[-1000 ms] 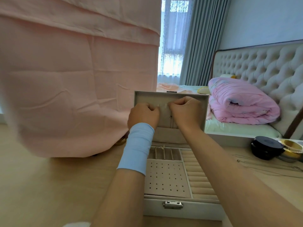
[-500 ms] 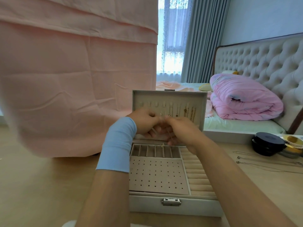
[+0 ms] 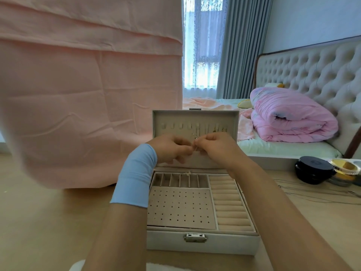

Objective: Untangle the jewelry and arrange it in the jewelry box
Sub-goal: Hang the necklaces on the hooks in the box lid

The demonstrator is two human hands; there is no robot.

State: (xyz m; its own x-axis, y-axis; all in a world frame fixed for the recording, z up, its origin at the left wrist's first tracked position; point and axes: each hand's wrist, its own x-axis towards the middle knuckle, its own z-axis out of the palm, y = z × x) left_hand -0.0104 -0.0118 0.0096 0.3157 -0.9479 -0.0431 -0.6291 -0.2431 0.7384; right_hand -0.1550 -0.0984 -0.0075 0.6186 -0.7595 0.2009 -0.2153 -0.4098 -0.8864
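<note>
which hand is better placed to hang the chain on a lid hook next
Likely the right hand: it pinches the chain nearest its top end, just below the lid hooks; the left hand pinches it lower.

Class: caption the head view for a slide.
Left hand and right hand pinch a thin chain above the open jewelry box.

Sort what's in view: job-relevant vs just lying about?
Job: open grey jewellery box; fine chain pinched by left hand and right hand; loose silver chains at right.
Lying about: black round tin; gold-lidded tin; rolled pink quilt; hanging pink cloth.
</note>
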